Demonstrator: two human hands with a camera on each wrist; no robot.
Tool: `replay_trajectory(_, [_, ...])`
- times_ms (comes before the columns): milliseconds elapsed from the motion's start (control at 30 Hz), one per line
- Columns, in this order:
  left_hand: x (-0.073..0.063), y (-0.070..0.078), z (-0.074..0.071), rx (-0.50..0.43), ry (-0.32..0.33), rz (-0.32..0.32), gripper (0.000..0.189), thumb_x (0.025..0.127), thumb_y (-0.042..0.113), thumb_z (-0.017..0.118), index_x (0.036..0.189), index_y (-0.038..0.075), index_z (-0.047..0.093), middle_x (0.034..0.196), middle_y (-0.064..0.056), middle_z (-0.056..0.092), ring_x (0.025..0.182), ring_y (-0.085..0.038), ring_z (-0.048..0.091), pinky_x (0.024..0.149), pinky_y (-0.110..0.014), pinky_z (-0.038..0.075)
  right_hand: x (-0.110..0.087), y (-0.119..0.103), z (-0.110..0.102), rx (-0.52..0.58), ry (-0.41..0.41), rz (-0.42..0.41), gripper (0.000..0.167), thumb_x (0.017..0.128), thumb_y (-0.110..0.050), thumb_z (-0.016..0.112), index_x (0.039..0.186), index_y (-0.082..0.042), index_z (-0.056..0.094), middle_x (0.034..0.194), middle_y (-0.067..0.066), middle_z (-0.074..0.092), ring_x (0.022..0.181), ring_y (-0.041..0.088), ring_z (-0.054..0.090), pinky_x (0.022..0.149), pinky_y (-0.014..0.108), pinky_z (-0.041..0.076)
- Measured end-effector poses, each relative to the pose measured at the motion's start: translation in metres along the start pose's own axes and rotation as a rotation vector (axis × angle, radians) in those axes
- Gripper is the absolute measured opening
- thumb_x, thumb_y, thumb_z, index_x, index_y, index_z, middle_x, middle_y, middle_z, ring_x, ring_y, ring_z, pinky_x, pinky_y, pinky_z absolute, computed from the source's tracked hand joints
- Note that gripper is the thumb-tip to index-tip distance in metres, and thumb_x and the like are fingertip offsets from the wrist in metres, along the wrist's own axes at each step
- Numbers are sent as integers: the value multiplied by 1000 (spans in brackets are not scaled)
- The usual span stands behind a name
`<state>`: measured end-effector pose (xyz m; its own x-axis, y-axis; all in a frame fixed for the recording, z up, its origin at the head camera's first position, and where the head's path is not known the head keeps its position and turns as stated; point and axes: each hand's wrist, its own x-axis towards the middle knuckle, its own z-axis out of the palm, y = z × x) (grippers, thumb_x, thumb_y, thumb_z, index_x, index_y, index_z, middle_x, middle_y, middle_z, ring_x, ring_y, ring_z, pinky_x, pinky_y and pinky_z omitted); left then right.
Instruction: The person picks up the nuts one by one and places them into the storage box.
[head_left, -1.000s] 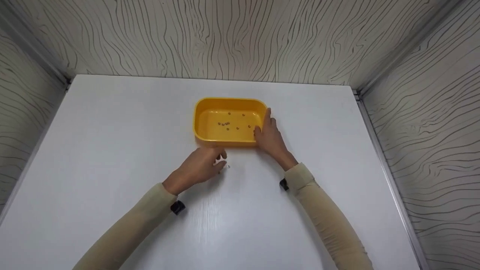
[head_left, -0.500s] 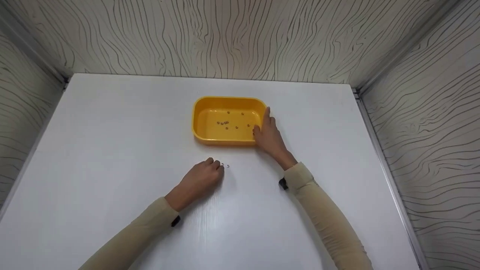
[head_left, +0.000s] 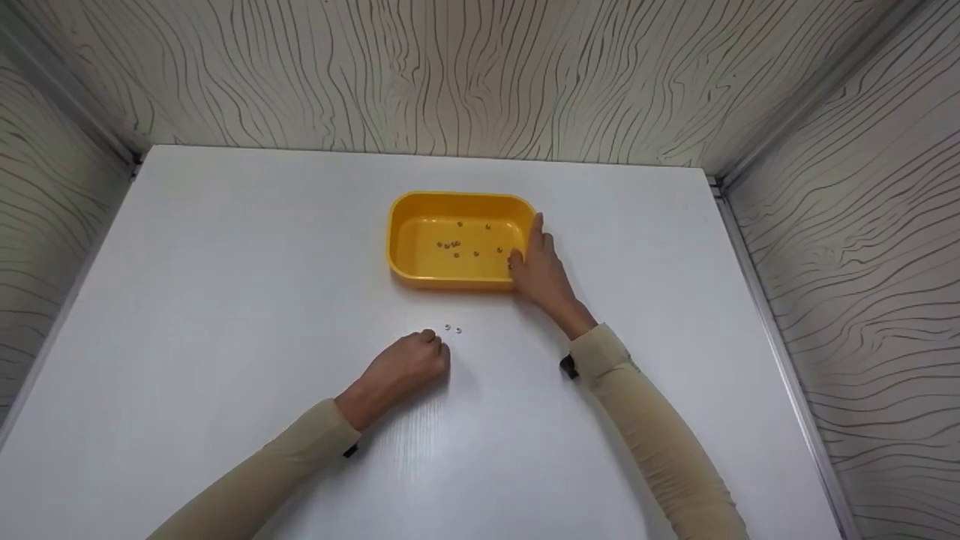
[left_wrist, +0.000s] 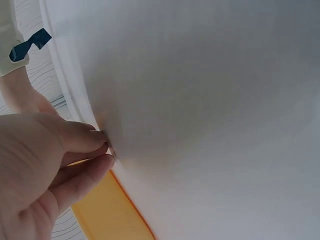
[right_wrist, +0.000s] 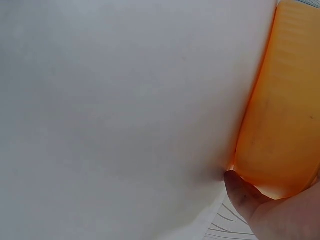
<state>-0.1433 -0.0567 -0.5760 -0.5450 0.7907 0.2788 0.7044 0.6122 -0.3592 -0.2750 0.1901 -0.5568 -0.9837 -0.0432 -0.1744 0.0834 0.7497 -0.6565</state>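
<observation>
A yellow plastic tub (head_left: 450, 283) sits on the white table with several tiny shiny ring-like pieces (head_left: 456, 244) scattered over its floor. My right hand (head_left: 541, 274) grips its near right corner, thumb over the rim and the other fingers along the outside. In the right wrist view, a fingertip (right_wrist: 235, 182) is down at the tub's base. Two more tiny shiny pieces (head_left: 453, 328) lie on the table in front of the tub. Just nearer than these, my left hand (head_left: 409, 365) pinches at the tabletop; its fingertips (left_wrist: 102, 162) mostly hide the tiny piece between them.
The white table (head_left: 225, 300) ends at a wood-grain patterned wall (head_left: 450, 75) behind the tub. Similar panels stand at the left and right, with metal rails along the edges. Black wrist devices (head_left: 569, 367) show at the sleeve cuffs.
The left hand has drawn back from beside the tub, its spread thumb and fingers coming together at the table. Two loose pieces now show beyond it. The right hand keeps its grip.
</observation>
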Motion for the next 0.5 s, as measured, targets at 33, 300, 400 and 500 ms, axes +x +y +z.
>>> replay_trajectory(33, [0, 0, 0, 11, -8, 13, 13, 82, -4, 78, 76, 8, 74, 68, -2, 68, 61, -12, 57, 55, -23, 52, 0, 0, 0, 0, 0, 0, 83, 110, -31, 45, 168, -12, -12, 163, 24, 30, 113, 30, 52, 105, 46, 47])
replay_trajectory(300, [5, 1, -5, 27, -74, 73, 13, 85, -3, 76, 78, 8, 80, 69, -1, 72, 62, -12, 60, 61, -23, 55, -1, 0, -2, 6, 1, -2, 83, 110, -30, 44, 168, -11, -12, 163, 24, 30, 113, 30, 52, 105, 46, 47])
replay_trajectory(400, [8, 1, -7, 26, -107, 85, 16, 84, -3, 77, 79, 11, 82, 68, 0, 74, 60, -11, 60, 59, -22, 56, -1, 1, -1, 5, 1, -3, 83, 110, -30, 44, 168, -11, -12, 163, 24, 30, 112, 30, 52, 104, 46, 47])
replay_trajectory(500, [10, 1, -10, 16, -130, 84, 18, 84, -3, 77, 80, 13, 83, 69, 0, 76, 60, -11, 61, 58, -22, 56, -1, 1, 0, 10, 5, -3, 83, 110, -30, 44, 168, -12, -11, 163, 25, 30, 113, 30, 52, 106, 46, 47])
